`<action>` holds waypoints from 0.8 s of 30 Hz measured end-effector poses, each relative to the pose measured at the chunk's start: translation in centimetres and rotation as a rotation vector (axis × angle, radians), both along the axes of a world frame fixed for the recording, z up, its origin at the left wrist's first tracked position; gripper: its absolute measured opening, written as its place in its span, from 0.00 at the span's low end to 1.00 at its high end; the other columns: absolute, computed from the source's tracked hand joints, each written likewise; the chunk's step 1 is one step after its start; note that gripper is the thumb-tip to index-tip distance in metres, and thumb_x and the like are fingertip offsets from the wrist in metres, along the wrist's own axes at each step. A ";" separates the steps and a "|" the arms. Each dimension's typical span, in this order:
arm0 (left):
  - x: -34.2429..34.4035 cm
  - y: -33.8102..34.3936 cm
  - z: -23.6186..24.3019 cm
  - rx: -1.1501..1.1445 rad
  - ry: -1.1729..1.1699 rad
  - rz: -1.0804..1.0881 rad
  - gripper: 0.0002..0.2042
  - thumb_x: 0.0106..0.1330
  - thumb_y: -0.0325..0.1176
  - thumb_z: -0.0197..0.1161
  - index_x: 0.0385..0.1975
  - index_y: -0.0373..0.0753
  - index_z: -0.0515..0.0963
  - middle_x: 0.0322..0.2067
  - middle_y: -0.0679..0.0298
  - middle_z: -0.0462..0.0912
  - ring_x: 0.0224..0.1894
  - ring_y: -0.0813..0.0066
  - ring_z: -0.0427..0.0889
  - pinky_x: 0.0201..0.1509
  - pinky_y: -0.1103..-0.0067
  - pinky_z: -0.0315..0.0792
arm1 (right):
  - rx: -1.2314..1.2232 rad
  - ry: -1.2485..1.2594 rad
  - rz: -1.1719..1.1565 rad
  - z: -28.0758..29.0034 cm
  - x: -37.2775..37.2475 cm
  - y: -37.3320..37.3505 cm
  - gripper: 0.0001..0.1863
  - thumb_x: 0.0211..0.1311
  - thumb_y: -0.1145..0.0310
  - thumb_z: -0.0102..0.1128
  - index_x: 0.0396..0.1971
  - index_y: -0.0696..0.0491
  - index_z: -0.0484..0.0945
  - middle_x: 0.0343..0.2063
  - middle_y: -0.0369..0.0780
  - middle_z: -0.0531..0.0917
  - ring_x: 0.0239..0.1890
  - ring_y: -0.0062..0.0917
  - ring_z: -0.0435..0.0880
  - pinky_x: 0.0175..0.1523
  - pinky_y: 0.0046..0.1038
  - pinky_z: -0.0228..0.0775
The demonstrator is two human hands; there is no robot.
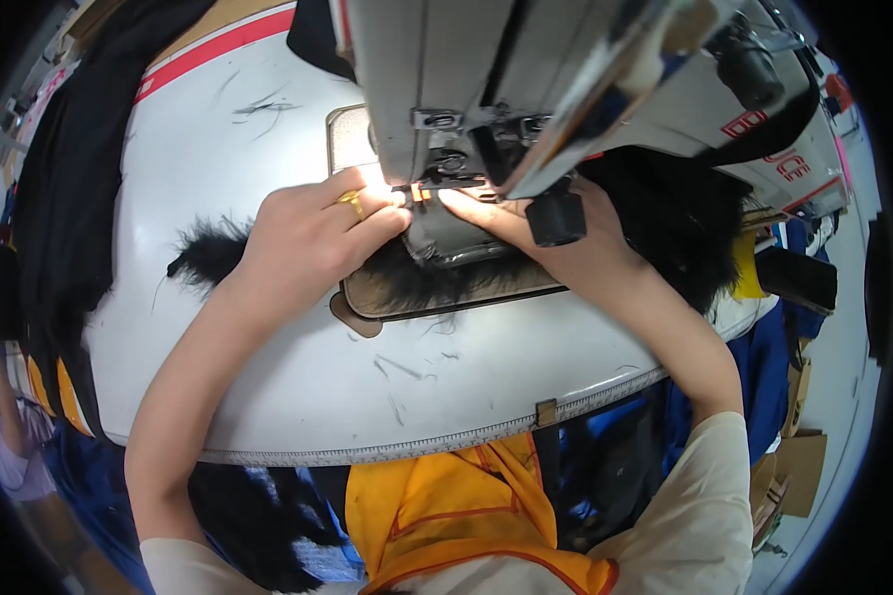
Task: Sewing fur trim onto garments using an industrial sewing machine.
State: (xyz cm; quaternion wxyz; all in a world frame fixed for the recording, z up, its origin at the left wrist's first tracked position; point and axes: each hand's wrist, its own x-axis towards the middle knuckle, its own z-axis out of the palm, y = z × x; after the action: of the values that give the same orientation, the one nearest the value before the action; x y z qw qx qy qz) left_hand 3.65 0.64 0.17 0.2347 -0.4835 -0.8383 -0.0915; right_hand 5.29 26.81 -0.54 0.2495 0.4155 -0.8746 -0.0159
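My left hand [313, 236], with a yellow ring on one finger, is closed at the left of the sewing machine's needle area. Its thumb and fingertips pinch the edge of a black furry trim [211, 254], whose loose end sticks out past the wrist. Across from it, my right hand [585, 243] reaches in under the sewing machine [446, 79]. One digit stretches toward the lit presser foot [439, 186]; the other fingers are hidden by the machine head and its black knob [556, 218]. More black furry material [670, 213] lies beside the right hand.
Dark fibres are scattered over the white sewing table [298, 387], which has a measuring tape [446, 441] along its front edge. Black cloth [69, 188] hangs at the left. An orange apron [456, 496] covers my lap. At the right stands a cardboard box [802, 471].
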 end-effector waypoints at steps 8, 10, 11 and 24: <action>0.1 0.3 -1.0 0.044 0.044 -0.016 0.15 0.50 0.29 0.60 0.40 0.45 0.81 0.36 0.73 0.82 0.30 0.76 0.78 0.32 0.82 0.73 | -0.144 0.068 0.027 -0.2 -0.6 0.3 0.03 0.44 0.75 0.58 0.19 0.51 0.74 0.24 0.33 0.74 0.35 0.23 0.77 0.39 0.22 0.74; -0.1 0.4 -1.4 0.058 0.026 -0.014 0.15 0.50 0.29 0.60 0.40 0.45 0.81 0.36 0.72 0.82 0.30 0.76 0.77 0.32 0.82 0.73 | -0.128 0.091 -0.007 -0.5 -0.7 0.1 0.03 0.45 0.75 0.58 0.20 0.51 0.75 0.25 0.32 0.74 0.36 0.23 0.77 0.39 0.22 0.73; -0.2 0.4 -1.5 0.093 0.005 -0.019 0.15 0.50 0.29 0.60 0.40 0.46 0.81 0.35 0.73 0.82 0.29 0.76 0.77 0.31 0.82 0.72 | -0.126 0.091 -0.011 -0.6 -0.7 0.0 0.03 0.45 0.75 0.58 0.20 0.51 0.75 0.25 0.32 0.74 0.36 0.23 0.77 0.39 0.22 0.73; 0.1 0.9 -1.6 0.053 0.140 0.002 0.13 0.49 0.27 0.61 0.36 0.45 0.79 0.28 0.72 0.78 0.26 0.76 0.74 0.28 0.81 0.71 | -0.184 0.066 -0.015 -0.2 -0.5 -0.5 0.02 0.44 0.72 0.58 0.21 0.49 0.75 0.24 0.30 0.73 0.37 0.21 0.77 0.41 0.21 0.73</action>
State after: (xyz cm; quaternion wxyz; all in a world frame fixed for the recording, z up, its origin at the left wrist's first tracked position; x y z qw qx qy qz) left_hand 3.79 1.51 -1.47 0.3055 -0.4817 -0.8175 -0.0795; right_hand 4.81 26.34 -0.72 0.3154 0.3832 -0.8668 0.0490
